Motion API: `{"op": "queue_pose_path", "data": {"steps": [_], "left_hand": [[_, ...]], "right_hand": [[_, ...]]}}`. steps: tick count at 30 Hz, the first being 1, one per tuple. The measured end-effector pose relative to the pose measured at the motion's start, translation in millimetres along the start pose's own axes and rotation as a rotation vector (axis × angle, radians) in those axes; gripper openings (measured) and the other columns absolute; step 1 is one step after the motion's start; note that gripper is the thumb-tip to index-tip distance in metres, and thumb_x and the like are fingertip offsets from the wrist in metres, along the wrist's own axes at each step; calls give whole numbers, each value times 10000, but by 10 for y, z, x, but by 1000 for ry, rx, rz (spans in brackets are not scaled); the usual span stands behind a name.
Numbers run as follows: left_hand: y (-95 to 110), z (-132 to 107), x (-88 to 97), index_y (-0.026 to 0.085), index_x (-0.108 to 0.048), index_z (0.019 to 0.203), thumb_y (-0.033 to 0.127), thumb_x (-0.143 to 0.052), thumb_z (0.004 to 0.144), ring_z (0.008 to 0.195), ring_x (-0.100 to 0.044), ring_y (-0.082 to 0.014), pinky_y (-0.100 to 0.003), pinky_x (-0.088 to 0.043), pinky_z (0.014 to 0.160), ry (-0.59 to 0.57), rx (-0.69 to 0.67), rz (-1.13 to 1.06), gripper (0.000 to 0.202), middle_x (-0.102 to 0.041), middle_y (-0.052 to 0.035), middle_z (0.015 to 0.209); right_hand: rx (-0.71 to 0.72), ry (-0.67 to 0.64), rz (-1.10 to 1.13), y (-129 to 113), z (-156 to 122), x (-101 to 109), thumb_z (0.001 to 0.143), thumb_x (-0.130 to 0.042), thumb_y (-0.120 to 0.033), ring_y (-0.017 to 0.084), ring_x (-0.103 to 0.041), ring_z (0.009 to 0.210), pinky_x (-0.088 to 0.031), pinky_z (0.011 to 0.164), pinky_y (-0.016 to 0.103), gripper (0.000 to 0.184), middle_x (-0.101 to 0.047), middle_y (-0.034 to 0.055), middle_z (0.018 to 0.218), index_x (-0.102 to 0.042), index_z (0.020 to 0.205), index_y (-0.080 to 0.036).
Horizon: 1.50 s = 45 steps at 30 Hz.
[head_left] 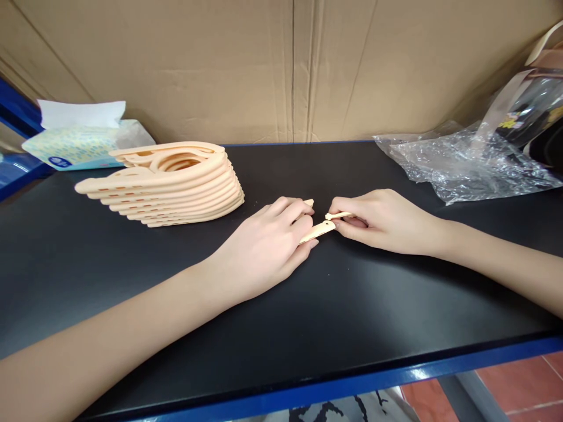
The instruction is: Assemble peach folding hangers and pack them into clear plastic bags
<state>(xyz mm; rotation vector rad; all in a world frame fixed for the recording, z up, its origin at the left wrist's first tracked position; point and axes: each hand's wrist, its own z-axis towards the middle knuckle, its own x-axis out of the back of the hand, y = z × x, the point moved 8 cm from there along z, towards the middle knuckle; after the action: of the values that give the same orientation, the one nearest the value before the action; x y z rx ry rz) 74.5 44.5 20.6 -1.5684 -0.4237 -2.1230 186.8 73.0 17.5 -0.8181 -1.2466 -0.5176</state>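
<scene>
My left hand (270,246) is closed around a cream plastic hanger piece (319,232), whose flat end with a small hole sticks out past the fingers. Most of that piece is hidden under the hand. From the right, my right hand (382,225) pinches a thin cream plastic hook (338,216) between thumb and fingers. Its knobbed tip is at the end of the hanger piece; whether the two are joined I cannot tell. Left of my hands lies a stack of several matching cream plastic hangers (176,187).
A tissue pack (83,143) with a sheet pulled up stands at the back left of the black tabletop (281,340). Crumpled clear plastic (461,161) and a transparent bag (523,105) are at the back right. Behind rises a cardboard wall (211,64). A blue edge (352,384) runs along the front.
</scene>
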Motion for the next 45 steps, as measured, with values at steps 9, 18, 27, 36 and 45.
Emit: {"op": "queue_pose_path", "data": {"steps": [9, 18, 27, 36, 45], "left_hand": [[-3, -3, 4, 78, -648, 1041, 239, -464, 989, 1205, -535, -290, -433, -495, 1005, -9, 4, -3, 250, -614, -161, 1236], [-8, -5, -2, 96, -636, 1056, 247, -461, 992, 1197, -540, -277, -420, -502, 992, -17, 8, -3, 239, -620, -144, 1228], [-5, 0, -7, 88, -639, 1051, 246, -465, 991, 1205, -533, -282, -426, -495, 1003, -21, 12, -13, 243, -618, -147, 1231], [3, -6, 10, 81, -642, 1055, 241, -464, 990, 1207, -538, -288, -433, -507, 988, -14, 10, -4, 248, -617, -157, 1236], [-6, -1, 4, 84, -639, 1058, 246, -457, 994, 1211, -530, -279, -421, -494, 1006, -33, 10, -1, 252, -608, -160, 1250]], "right_hand": [[-13, 1, 8, 12, -4, -2, 910, -438, -314, 95, -378, 476, -236, 513, 237, 172, -419, -70, 545, -448, 760, -229], [12, 12, 11, 10, -2, -4, 914, -439, -317, 97, -382, 468, -225, 507, 239, 186, -429, -66, 539, -456, 753, -224], [36, 27, 14, 3, -12, -3, 924, -439, -312, 92, -372, 460, -224, 498, 237, 185, -425, -70, 538, -473, 764, -225], [53, 19, 4, -5, -6, -3, 932, -442, -303, 90, -384, 468, -234, 496, 231, 174, -428, -71, 556, -478, 781, -223], [191, 137, 44, -49, -41, 19, 956, -438, -260, 82, -384, 468, -269, 506, 218, 140, -456, -71, 580, -523, 857, -210]]}}
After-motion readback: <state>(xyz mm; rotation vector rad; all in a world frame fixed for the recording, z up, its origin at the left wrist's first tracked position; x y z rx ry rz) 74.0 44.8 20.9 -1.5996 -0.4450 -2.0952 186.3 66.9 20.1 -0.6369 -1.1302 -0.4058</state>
